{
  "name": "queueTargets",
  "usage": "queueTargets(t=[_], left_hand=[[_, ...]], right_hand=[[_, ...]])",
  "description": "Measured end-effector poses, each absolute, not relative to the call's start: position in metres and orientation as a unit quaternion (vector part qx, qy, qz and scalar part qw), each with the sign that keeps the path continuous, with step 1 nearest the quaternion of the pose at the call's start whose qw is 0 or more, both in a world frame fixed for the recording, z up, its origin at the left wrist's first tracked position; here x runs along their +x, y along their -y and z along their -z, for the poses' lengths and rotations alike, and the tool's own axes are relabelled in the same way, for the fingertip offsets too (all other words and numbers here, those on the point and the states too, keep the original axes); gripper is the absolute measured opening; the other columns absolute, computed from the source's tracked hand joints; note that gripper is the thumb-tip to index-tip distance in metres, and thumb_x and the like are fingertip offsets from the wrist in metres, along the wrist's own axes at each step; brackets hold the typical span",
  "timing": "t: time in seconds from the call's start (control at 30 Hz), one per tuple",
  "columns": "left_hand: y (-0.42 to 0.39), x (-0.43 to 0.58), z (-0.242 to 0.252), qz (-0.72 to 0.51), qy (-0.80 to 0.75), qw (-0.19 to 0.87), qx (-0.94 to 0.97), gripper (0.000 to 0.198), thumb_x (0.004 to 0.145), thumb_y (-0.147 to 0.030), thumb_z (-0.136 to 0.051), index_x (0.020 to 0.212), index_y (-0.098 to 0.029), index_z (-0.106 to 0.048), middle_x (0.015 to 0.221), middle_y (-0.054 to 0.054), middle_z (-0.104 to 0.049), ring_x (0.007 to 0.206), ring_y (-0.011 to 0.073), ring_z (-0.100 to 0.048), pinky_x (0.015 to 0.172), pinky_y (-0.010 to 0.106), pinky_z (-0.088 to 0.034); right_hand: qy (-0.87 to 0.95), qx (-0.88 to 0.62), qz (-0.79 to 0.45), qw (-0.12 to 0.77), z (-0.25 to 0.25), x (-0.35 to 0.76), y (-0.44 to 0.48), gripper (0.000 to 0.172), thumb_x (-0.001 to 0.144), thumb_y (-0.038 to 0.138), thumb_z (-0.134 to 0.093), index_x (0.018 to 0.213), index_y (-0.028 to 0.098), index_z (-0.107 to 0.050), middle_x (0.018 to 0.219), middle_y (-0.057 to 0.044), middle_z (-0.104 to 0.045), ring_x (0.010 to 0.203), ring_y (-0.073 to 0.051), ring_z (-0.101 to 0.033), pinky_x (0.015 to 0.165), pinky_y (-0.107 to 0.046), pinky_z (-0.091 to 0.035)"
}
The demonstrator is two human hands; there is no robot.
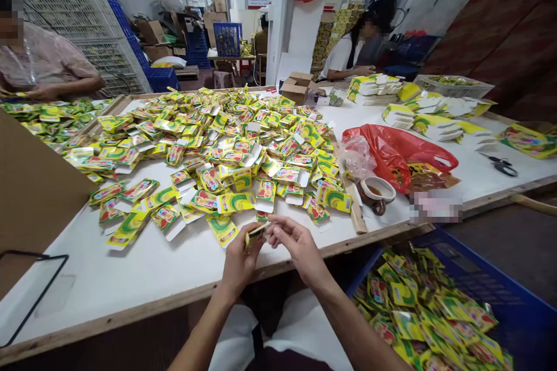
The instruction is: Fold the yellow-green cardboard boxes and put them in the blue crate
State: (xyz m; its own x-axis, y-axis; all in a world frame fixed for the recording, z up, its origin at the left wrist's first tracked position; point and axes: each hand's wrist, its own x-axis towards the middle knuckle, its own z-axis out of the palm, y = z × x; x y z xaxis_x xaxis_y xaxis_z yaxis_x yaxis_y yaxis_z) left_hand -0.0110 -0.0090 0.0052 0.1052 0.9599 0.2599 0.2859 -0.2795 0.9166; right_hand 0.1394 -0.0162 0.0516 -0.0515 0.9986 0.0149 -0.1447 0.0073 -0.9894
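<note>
My left hand [241,259] is closed around a small yellow-green carton [254,236], held just above the table's front edge. The carton's near end points up, and a pale flap shows at its top. My right hand [298,246] is beside it, with bent fingertips and thumb drawn together at that flap. Its fingers partly hide what they pinch. Beyond both hands spreads a big pile of similar cartons [243,201], many with white end flaps sticking out.
A blue crate [500,278] full of yellow-green packets [418,313] stands low at right. A wooden strip [358,223] borders the pile, near a brown cup [378,190] and red plastic bag [391,148]. Scissors [502,166] lie farther right. Cardboard [39,197] stands left. Two co-workers sit across.
</note>
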Motion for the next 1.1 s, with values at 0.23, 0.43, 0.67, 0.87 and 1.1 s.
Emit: queueTargets(t=[0.23,0.43,0.67,0.87,1.1], left_hand=[[0.015,-0.001,-0.006,-0.499,-0.457,0.495,0.544,0.029,0.087,-0.033,-0.052,0.115,-0.023,-0.047,0.112,0.006,-0.060,0.102,0.0183,-0.057,0.089,0.031,-0.045],[0.016,-0.015,-0.002,-0.535,-0.438,0.516,0.505,0.039,0.083,-0.027,-0.058,0.117,-0.024,-0.039,0.100,0.005,-0.063,0.093,0.0174,-0.063,0.084,0.032,-0.047],[0.019,-0.020,0.000,-0.533,-0.458,0.487,0.518,0.034,0.082,-0.025,-0.060,0.110,-0.024,-0.041,0.096,0.002,-0.064,0.089,0.0161,-0.064,0.081,0.031,-0.049],[0.015,-0.024,-0.003,-0.472,-0.473,0.443,0.597,0.030,0.083,-0.027,-0.058,0.113,-0.021,-0.059,0.111,0.007,-0.064,0.095,0.0184,-0.062,0.085,0.031,-0.049],[0.006,-0.025,-0.008,-0.454,-0.453,0.428,0.637,0.023,0.086,-0.026,-0.053,0.102,-0.022,-0.069,0.111,0.008,-0.065,0.109,0.0219,-0.057,0.096,0.036,-0.043]], right_hand=[[0.546,-0.457,-0.450,0.539,-0.015,0.135,0.014,0.022,0.082,0.021,-0.058,0.102,0.023,-0.050,0.099,-0.003,-0.062,0.092,-0.016,-0.061,0.084,-0.031,-0.048],[0.589,-0.422,-0.472,0.503,-0.010,0.135,0.007,0.027,0.085,0.017,-0.053,0.110,0.024,-0.046,0.095,-0.003,-0.065,0.091,-0.017,-0.063,0.084,-0.032,-0.048],[0.647,-0.404,-0.456,0.459,-0.012,0.145,0.003,0.031,0.085,0.014,-0.050,0.114,0.024,-0.043,0.091,-0.001,-0.063,0.085,-0.015,-0.062,0.082,-0.030,-0.047],[0.687,-0.414,-0.418,0.427,-0.015,0.152,0.004,0.031,0.085,0.015,-0.049,0.115,0.023,-0.049,0.096,-0.002,-0.062,0.086,-0.016,-0.060,0.081,-0.030,-0.047],[0.708,-0.412,-0.385,0.426,-0.023,0.148,-0.011,0.016,0.088,0.022,-0.052,0.080,0.020,-0.065,0.084,-0.003,-0.064,0.085,-0.018,-0.060,0.080,-0.030,-0.046]])
